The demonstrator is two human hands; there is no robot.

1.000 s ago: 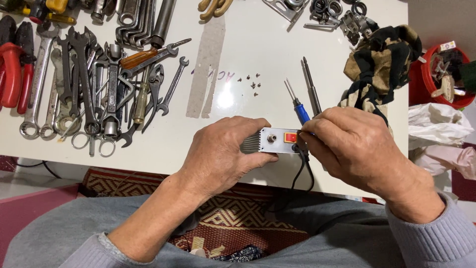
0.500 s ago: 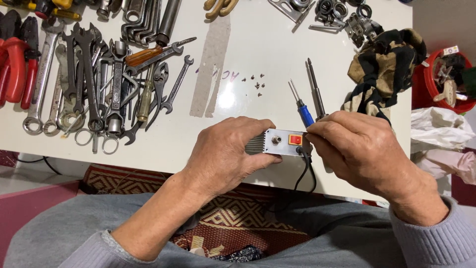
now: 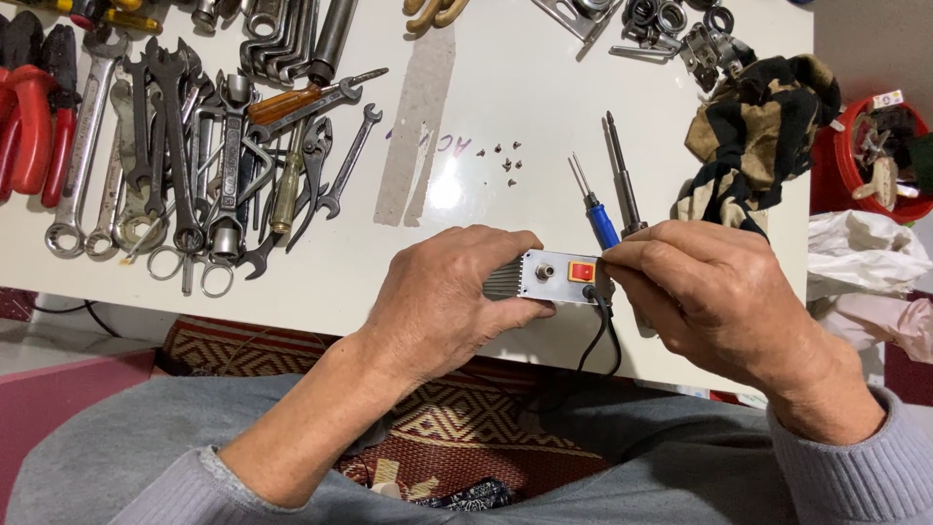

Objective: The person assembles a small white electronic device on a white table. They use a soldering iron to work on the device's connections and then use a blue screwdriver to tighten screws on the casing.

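Hands [image 3: 573,297] half-hiding small grey box [image 3: 564,276], cable [image 3: 604,340] underneath.

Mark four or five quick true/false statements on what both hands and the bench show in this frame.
1. The left hand grips a small grey metal box with a red switch. True.
2. The right hand rests flat on the white table. False: it pinches at the box's right end.
3. A blue-handled screwdriver lies beyond the box. True.
4. The steel spanners lie to the right. False: they are on the left.
5. A black cable hangs from the box. True.
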